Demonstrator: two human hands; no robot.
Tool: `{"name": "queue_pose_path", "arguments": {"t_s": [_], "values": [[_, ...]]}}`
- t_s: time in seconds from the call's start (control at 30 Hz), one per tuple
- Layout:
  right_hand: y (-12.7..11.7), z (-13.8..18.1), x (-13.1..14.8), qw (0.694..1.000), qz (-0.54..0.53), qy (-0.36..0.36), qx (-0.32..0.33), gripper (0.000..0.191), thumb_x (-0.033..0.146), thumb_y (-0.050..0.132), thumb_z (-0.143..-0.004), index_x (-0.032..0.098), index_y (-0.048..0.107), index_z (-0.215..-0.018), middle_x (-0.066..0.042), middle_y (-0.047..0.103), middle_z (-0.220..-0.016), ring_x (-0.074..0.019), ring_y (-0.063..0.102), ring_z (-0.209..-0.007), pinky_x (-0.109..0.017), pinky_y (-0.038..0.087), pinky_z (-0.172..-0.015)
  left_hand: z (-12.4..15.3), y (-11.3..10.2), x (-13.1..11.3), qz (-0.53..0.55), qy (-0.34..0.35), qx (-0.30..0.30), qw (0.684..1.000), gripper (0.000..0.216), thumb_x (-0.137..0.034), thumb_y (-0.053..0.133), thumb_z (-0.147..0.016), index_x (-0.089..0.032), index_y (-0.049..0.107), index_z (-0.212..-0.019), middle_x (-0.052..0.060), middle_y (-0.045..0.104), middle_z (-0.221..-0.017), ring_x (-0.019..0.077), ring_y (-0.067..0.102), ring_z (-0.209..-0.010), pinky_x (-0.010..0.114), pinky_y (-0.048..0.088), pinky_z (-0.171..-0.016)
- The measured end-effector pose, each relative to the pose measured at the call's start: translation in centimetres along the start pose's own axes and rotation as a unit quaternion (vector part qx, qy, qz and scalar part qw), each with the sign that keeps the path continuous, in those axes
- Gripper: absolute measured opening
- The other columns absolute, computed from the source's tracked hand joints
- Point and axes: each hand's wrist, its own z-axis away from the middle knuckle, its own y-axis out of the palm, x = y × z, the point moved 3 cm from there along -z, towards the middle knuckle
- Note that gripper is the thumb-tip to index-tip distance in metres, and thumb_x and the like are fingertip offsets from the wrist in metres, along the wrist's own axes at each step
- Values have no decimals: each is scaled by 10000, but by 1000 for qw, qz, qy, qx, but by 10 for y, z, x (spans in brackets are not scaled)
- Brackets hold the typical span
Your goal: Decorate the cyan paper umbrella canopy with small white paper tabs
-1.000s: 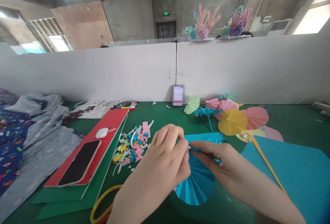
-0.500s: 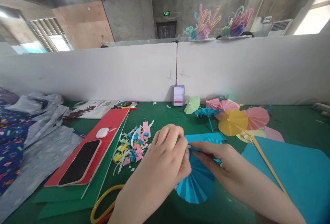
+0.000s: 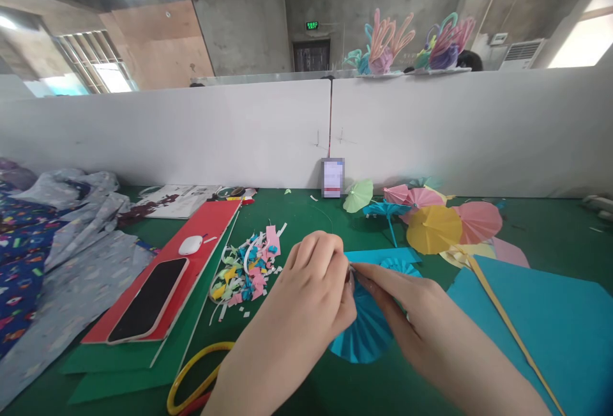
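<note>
A pleated blue paper fan (image 3: 364,333) hangs below my two hands, its folds spread toward me. My left hand (image 3: 318,282) is closed, fingers curled at the fan's upper edge. Thumb and forefinger of my right hand (image 3: 397,298) pinch the same top edge, meeting the left fingertips. The exact spot they grip is partly hidden by the fingers. Just behind the hands lie a flat blue paper strip (image 3: 368,254) and another pleated blue paper piece (image 3: 400,266).
Small paper umbrellas (image 3: 433,229) stand and lie at the back right, near blue sheets (image 3: 550,314) with a tan strip. Paper scraps (image 3: 249,269) lie left of my hands. Further left are a phone (image 3: 148,301) on a red board (image 3: 201,231) and yellow-handled scissors (image 3: 191,371).
My right fingers have shifted slightly left and closer to the left fingertips. The fan has drawn up a little and shows less of its right side.
</note>
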Motion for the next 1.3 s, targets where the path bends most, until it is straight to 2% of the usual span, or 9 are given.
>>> {"name": "queue_pose_path", "arguments": {"t_s": [0.17, 0.3, 0.47, 0.57, 0.7, 0.87, 1.03, 1.2, 1.3], "values": [[1, 4, 0, 991, 102, -67, -57, 414, 89, 289, -882, 150, 584, -1165, -117, 713, -1030, -242, 705, -842, -320, 595, -605, 3, -2, 2, 71, -8, -45, 996, 177, -97, 345, -881, -206, 485, -871, 55, 493, -962, 224, 506, -985, 502, 400, -963], [-2, 6, 0, 985, 135, -88, -65, 466, 55, 271, -862, 139, 562, -1216, -121, 681, -1123, -242, 696, -897, -332, 602, -666, 3, -2, 4, 107, -26, -43, 993, 153, -135, 345, -906, -205, 473, -861, 52, 480, -976, 221, 495, -983, 482, 416, -926], [-12, 7, -6, 998, 62, -10, -32, 381, 194, 322, -933, 276, 558, -1222, -62, 680, -1132, -224, 683, -929, -286, 592, -671, 4, -6, 14, 196, -73, -8, 978, 132, -259, 365, -943, -220, 415, -827, 34, 431, -1002, 198, 448, -965, 343, 458, -744], [-17, 8, -7, 1000, 7, 26, -14, 322, 310, 355, -948, 323, 566, -1190, -37, 692, -1093, -208, 673, -923, -289, 575, -713, 8, -12, 21, 242, -103, -27, 964, 152, -351, 430, -921, -237, 400, -824, 21, 419, -1001, 196, 429, -997, 311, 442, -741], [-19, 7, -4, 999, -29, 45, 7, 308, 323, 352, -948, 297, 592, -1138, -54, 697, -1045, -203, 665, -847, -294, 551, -681, 8, -17, 20, 273, -117, -97, 950, 150, -381, 414, -925, -244, 399, -866, 20, 425, -967, 196, 406, -1004, 310, 408, -777], [-15, 5, -2, 997, -53, 40, 38, 281, 322, 348, -944, 281, 622, -988, -42, 702, -948, -201, 650, -847, -281, 530, -666, -3, -7, 12, 304, -80, -28, 949, 91, -292, 437, -927, -240, 402, -862, -8, 434, -941, 168, 405, -938, 291, 376, -758], [-10, 1, -5, 996, -58, 59, 45, 193, 291, 435, -909, 253, 607, -829, 7, 676, -760, -158, 595, -655, -240, 468, -527, -5, -1, 11, 325, -41, 28, 945, 198, -264, 357, -959, -216, 372, -768, -28, 428, -852, 140, 419, -834, 283, 350, -708], [-15, -2, -7, 991, -98, 82, 27, 183, 410, 514, -861, 264, 619, -891, 6, 683, -802, -163, 600, -686, -242, 478, -548, -4, -3, 16, 359, -82, -2, 930, 231, -285, 323, -973, -214, 357, -755, -42, 421, -794, 120, 407, -769, 278, 331, -749], [-19, -2, -7, 992, -82, 93, 16, 200, 385, 499, -873, 245, 640, -853, -9, 679, -786, -158, 587, -657, -236, 469, -522, -4, -4, 20, 384, -114, -19, 916, 274, -347, 282, -976, -217, 387, -759, -43, 426, -762, 118, 411, -738, 274, 334, -762]]}}
